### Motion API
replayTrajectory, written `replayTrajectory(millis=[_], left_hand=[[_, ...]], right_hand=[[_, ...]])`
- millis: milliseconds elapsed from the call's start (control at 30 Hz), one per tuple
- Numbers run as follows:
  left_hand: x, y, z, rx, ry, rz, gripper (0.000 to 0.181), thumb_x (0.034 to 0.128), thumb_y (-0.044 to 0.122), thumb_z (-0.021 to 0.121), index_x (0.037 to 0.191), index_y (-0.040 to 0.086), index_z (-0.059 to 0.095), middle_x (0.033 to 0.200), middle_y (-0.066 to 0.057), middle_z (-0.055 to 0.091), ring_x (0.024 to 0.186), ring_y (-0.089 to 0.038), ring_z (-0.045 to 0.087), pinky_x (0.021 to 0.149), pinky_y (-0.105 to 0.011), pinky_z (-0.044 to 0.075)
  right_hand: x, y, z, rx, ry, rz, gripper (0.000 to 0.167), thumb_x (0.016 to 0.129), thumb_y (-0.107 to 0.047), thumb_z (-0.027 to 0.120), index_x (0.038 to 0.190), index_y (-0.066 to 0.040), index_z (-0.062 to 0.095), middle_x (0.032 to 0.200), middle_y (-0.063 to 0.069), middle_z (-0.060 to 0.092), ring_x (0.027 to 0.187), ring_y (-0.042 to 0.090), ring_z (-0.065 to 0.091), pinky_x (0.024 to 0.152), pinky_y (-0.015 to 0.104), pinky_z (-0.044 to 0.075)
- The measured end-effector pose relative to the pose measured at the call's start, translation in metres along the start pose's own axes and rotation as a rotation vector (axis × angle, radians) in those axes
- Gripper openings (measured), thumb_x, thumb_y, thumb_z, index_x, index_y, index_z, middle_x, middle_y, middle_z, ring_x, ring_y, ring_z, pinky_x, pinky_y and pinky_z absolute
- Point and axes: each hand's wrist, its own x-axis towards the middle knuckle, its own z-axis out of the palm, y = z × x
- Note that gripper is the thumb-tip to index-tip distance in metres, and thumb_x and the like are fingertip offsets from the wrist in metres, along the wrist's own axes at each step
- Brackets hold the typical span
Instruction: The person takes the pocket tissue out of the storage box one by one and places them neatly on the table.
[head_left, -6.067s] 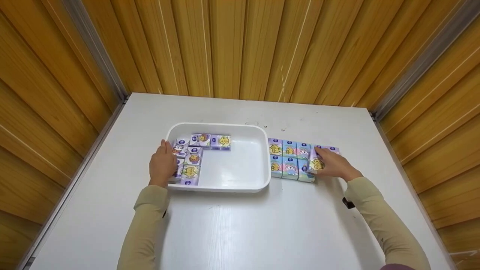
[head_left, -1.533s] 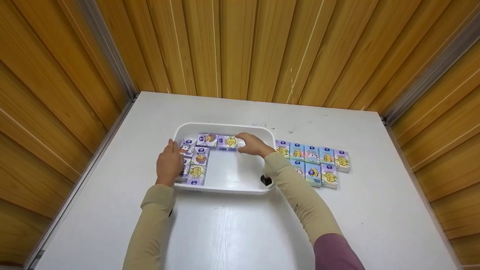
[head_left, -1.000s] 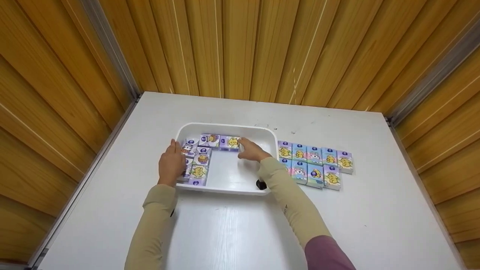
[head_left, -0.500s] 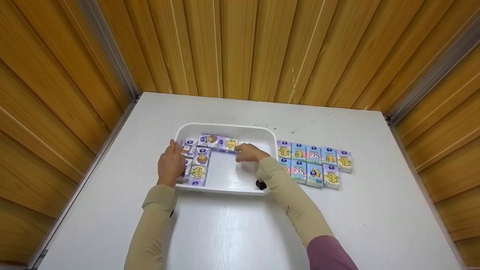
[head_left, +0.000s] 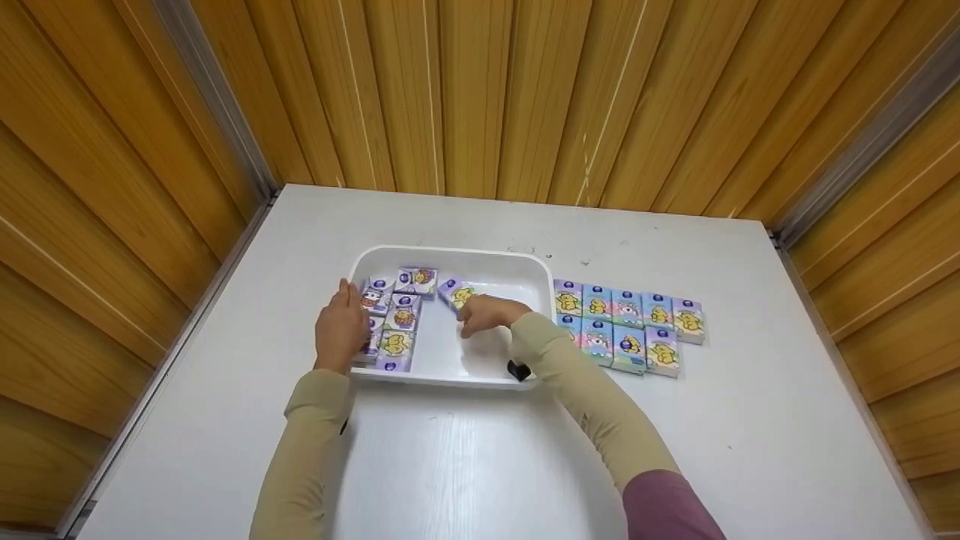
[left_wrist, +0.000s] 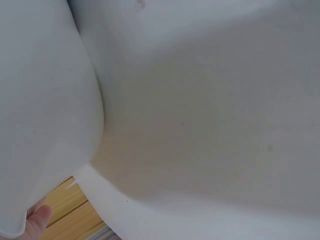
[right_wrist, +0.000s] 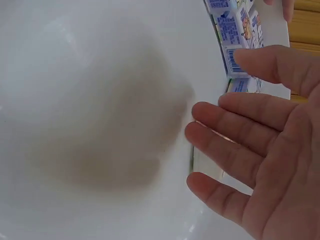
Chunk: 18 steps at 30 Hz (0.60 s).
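Note:
At the left end of the white plastic tray, my left hand holds the rim, its fingers pointing forward; its thumb is hidden in the head view. My right hand is over the tray's middle, fingertips at a purple tissue pack with a yellow character, which lies askew and partly covered. In the right wrist view the fingers look fairly straight, thumb apart. Several purple packs sit at the tray's left side, and one pack lies against its back wall.
Two rows of tissue packs, blue and purple, lie on the table right of the tray, partly behind the right forearm. The white table extends in front. Wooden panels stand along the back and sides.
Since half a second ago, the purple pack at the right hand has come away from its neighbour and turned askew, and that hand has shifted left and nearer. The left hand stays at the rim.

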Motion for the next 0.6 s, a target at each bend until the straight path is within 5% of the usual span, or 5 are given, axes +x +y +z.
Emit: replayTrajectory(millis=[133,267,367,467,600], left_hand=[[0.0,0.001,0.0,-0.015,-0.011,-0.013,0.054,0.0896,0.02,0.043,0.134,-0.007,0.028,0.139,-0.024,0.029,0.111,-0.04,0.046,0.094,-0.047,0.04],[0.001,0.002,-0.002,-0.025,-0.043,-0.036,0.054,0.0907,0.02,0.041,0.136,-0.006,0.026,0.141,-0.023,0.027,0.115,-0.039,0.043,0.097,-0.047,0.037],[0.001,0.002,-0.002,-0.029,-0.047,-0.04,0.054,0.0907,0.02,0.041,0.136,-0.006,0.025,0.142,-0.023,0.026,0.115,-0.04,0.044,0.096,-0.047,0.038],[0.0,0.002,-0.002,-0.031,-0.023,-0.033,0.054,0.09,0.02,0.042,0.135,-0.006,0.027,0.141,-0.023,0.027,0.111,-0.04,0.046,0.094,-0.047,0.039],[-0.001,0.001,0.0,-0.001,0.055,0.002,0.053,0.0874,0.019,0.048,0.132,-0.007,0.034,0.137,-0.024,0.034,0.104,-0.039,0.051,0.088,-0.046,0.044]], right_hand=[[0.029,0.024,0.004,0.068,0.167,-0.075,0.032,0.075,-0.018,0.063,0.105,-0.007,0.064,0.1,0.005,0.066,0.091,0.018,0.06,0.081,0.028,0.048],[0.051,0.054,0.011,0.097,0.334,-0.069,0.045,0.073,-0.016,0.063,0.117,-0.009,0.057,0.115,0.007,0.059,0.107,0.021,0.054,0.094,0.031,0.042],[0.065,0.084,0.023,0.089,0.349,-0.077,0.06,0.071,-0.018,0.062,0.128,-0.007,0.046,0.128,0.013,0.048,0.12,0.025,0.043,0.102,0.029,0.034],[0.065,0.092,0.025,0.12,0.272,-0.065,0.066,0.071,-0.019,0.064,0.132,-0.009,0.041,0.134,0.011,0.043,0.125,0.025,0.038,0.105,0.028,0.03],[0.018,0.043,0.006,0.162,0.148,0.062,0.064,0.075,-0.011,0.062,0.134,-0.007,0.038,0.138,0.01,0.039,0.13,0.026,0.032,0.109,0.037,0.023]])
